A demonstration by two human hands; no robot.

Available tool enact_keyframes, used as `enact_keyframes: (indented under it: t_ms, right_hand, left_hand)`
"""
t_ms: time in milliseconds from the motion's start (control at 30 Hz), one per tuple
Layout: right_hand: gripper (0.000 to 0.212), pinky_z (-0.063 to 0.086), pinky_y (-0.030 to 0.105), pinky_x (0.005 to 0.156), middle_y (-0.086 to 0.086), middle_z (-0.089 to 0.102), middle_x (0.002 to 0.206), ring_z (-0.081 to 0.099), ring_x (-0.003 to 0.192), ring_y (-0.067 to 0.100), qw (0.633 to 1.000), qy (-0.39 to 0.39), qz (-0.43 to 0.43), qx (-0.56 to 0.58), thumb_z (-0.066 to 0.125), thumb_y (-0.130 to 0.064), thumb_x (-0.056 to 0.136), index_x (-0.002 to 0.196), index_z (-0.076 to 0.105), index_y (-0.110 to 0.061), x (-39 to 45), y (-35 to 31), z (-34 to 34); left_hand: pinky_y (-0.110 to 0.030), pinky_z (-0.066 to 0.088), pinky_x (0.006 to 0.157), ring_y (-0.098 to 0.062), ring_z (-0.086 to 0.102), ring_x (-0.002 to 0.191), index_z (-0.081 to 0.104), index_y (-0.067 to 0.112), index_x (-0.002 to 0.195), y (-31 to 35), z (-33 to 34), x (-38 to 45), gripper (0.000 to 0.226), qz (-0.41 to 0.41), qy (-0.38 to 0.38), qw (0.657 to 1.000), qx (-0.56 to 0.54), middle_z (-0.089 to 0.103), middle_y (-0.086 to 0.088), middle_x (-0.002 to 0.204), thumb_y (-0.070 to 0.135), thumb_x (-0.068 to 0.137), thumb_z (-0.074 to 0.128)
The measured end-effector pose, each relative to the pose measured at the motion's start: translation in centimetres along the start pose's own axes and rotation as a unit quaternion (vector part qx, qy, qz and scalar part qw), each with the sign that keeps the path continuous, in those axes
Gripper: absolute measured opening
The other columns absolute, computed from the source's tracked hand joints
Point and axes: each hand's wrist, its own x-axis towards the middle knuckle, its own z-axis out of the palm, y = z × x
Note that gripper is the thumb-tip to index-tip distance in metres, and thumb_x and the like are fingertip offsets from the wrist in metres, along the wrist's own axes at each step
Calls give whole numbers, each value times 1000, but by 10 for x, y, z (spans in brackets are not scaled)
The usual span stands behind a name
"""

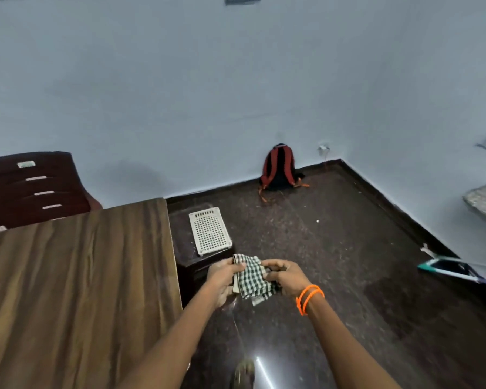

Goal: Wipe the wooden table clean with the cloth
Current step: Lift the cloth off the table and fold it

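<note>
The wooden table point(76, 279) fills the lower left, its brown grained top bare. To its right, over the dark floor, both my hands hold a green-and-white checked cloth point(251, 279) that is bunched and partly folded. My left hand point(223, 279) grips the cloth's left edge, thumb on top. My right hand point(285, 277), with orange bands on the wrist, pinches the right side. The cloth hangs off the table, not touching it.
A dark stool point(191, 259) beside the table's right edge carries a white perforated tray point(209, 231). A maroon plastic chair point(34, 189) stands behind the table. A red and black backpack point(279, 171) leans in the corner. A mop head point(446, 269) lies at right.
</note>
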Motion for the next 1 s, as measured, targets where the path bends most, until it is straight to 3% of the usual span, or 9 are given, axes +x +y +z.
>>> enact_keyframes:
  t_ms: [133,200,267,400,467,600,800,900,1000]
  right_hand:
    - [37,58,25,66,9,72,88,68,76,17,999,-23,29,-8,67,19,82,110,68,-5,102,-25,11]
    - [50,58,35,80,10,74,97,69,89,22,999,-22,39,-7,78,11,76,121,65,-4,156,-33,20]
    - [60,54,41,85,13,76,104,69,99,24,997,-2,70,26,86,4,69,123,64,-6,210,-37,31]
    - [51,52,27,57,20,69,99,66,81,25,988,43,120,87,83,13,69,111,61,-4,290,-57,53]
    - [52,54,29,56,23,69,97,67,78,27,986,39,139,81,82,16,67,109,59,-3,324,-61,65]
    - [48,50,25,48,10,72,77,67,58,17,992,23,123,-35,88,11,63,102,63,-3,384,-75,85]
    - [45,52,27,64,6,71,81,66,69,18,979,20,71,-191,95,-2,58,86,65,-18,464,-73,117]
    - [51,57,32,78,9,75,101,71,90,24,963,13,51,-264,96,-14,61,104,69,-14,489,-66,126]
    - [52,47,33,95,11,72,116,67,111,28,926,-33,51,-373,90,-19,72,118,68,-7,504,-57,126]
  left_hand:
    - [-34,61,57,-15,75,65,73,4,105,28,-11,89,17,-26,55,998,-28,79,-5,79,-4,91,68]
    - [-28,56,47,-14,71,56,69,3,94,42,-20,131,12,-48,82,994,-58,74,-2,64,-7,88,64]
    - [-30,57,52,-21,70,66,67,3,91,56,-32,178,13,-78,93,989,-84,73,-5,63,-7,86,60]
    - [-39,60,62,-30,69,84,67,-1,99,76,-49,246,20,-105,126,975,-147,74,-16,89,-8,83,57]
    - [-41,61,61,-32,70,84,67,-1,98,85,-57,269,19,-117,144,968,-170,73,-17,92,-8,85,56]
    - [-42,60,66,-32,71,94,68,3,108,96,-79,316,17,-127,174,957,-192,74,-15,103,5,91,65]
    - [-46,60,75,-30,64,101,65,5,114,89,-105,383,19,-151,228,943,-188,67,-13,108,9,96,66]
    - [-48,57,84,-26,61,94,65,7,112,74,-114,406,20,-174,247,945,-126,65,-10,104,16,95,69]
    - [-44,54,96,-31,65,103,70,10,111,51,-130,421,37,-185,279,941,40,71,-11,110,40,89,69]
